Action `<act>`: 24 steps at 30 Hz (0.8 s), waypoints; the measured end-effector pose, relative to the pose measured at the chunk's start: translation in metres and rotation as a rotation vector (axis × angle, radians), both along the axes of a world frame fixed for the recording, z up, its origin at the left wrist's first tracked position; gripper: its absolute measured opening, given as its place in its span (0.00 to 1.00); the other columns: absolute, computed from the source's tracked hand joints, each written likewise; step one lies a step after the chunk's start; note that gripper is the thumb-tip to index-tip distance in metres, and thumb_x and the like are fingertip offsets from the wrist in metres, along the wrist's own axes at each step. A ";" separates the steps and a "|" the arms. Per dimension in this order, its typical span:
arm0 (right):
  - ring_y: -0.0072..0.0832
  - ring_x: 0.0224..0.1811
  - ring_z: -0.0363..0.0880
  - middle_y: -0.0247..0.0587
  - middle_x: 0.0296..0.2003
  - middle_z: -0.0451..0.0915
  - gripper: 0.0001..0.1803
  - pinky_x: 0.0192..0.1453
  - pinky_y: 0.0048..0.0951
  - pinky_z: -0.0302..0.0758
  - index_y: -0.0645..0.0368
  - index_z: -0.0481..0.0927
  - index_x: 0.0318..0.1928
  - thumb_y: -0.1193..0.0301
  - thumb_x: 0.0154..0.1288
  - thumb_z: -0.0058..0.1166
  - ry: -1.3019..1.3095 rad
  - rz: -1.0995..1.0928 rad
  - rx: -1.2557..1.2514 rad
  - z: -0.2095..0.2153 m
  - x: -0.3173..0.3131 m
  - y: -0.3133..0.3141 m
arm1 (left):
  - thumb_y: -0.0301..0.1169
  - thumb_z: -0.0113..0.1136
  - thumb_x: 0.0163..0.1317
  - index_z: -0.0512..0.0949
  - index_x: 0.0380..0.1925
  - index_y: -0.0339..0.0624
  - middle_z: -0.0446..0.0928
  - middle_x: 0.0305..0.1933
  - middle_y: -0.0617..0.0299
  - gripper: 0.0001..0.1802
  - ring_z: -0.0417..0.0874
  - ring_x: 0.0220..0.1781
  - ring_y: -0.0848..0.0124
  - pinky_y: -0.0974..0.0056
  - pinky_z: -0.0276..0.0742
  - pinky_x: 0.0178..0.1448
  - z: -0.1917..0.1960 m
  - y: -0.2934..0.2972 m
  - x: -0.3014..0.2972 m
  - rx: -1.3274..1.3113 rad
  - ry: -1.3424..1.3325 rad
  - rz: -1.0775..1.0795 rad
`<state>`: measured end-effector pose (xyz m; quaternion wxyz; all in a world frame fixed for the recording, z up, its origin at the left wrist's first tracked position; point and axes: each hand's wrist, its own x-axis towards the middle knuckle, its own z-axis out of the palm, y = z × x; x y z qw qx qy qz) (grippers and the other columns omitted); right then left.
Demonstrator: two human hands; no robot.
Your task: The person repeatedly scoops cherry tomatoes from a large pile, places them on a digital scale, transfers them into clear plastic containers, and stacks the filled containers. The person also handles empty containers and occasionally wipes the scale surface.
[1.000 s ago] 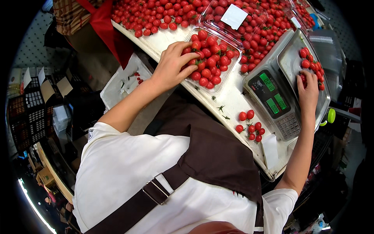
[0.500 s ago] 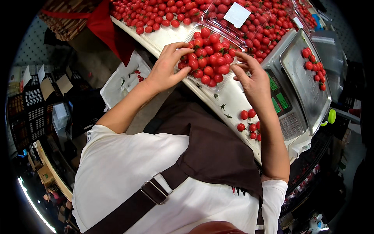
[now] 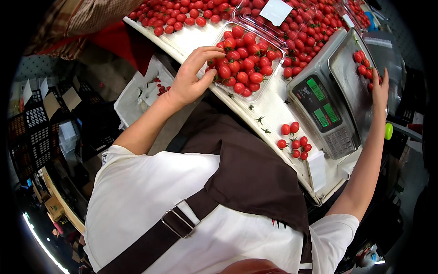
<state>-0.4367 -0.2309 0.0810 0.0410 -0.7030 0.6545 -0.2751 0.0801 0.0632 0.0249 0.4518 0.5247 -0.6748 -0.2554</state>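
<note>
A clear plastic tray (image 3: pixel 263 95) heaped with red cherry tomatoes (image 3: pixel 243 60) lies on the white table. My left hand (image 3: pixel 190 77) is at the tray's left side, thumb and fingers apart, fingertips against the outer tomatoes. Far to the right, my right hand (image 3: pixel 380 91) reaches over the metal pan (image 3: pixel 349 77) of a weighing scale (image 3: pixel 321 107). Its fingers are spread beside a small group of cherry tomatoes (image 3: pixel 362 69) on the pan and partly cover them. I cannot see anything gripped in it.
A large heap of cherry tomatoes (image 3: pixel 182 13) spreads along the back, with a clear lidded box (image 3: pixel 299 23) on it. Several loose tomatoes (image 3: pixel 295 142) and green stems lie near the table's front edge, by a white card stack (image 3: pixel 316 170). A white bin (image 3: pixel 132 100) stands left, below the table.
My right hand has left the tray and moved right to the tomatoes on the scale pan. My left hand stays by the tray. Another person's checkered sleeve has shifted at the upper left.
</note>
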 end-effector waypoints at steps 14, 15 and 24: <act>0.43 0.54 0.79 0.42 0.50 0.79 0.22 0.56 0.42 0.77 0.47 0.82 0.56 0.51 0.69 0.59 0.435 0.259 -0.054 0.010 0.081 0.082 | 0.17 0.58 0.57 0.79 0.51 0.37 0.76 0.54 0.48 0.20 0.78 0.56 0.52 0.56 0.75 0.61 0.008 -0.002 -0.007 -0.140 -0.166 0.095; 0.43 0.53 0.79 0.42 0.50 0.79 0.21 0.55 0.41 0.77 0.47 0.82 0.56 0.52 0.69 0.59 0.424 0.259 -0.052 0.011 0.079 0.084 | 0.17 0.58 0.57 0.79 0.51 0.36 0.76 0.54 0.48 0.19 0.79 0.55 0.53 0.56 0.75 0.61 0.008 -0.003 -0.007 -0.134 -0.157 0.104; 0.46 0.51 0.81 0.46 0.50 0.78 0.20 0.57 0.38 0.76 0.52 0.80 0.57 0.57 0.70 0.61 0.307 0.219 -0.028 0.019 0.074 0.096 | 0.18 0.58 0.60 0.79 0.51 0.36 0.75 0.55 0.49 0.18 0.79 0.55 0.56 0.59 0.76 0.58 0.005 -0.011 -0.003 -0.097 -0.091 0.184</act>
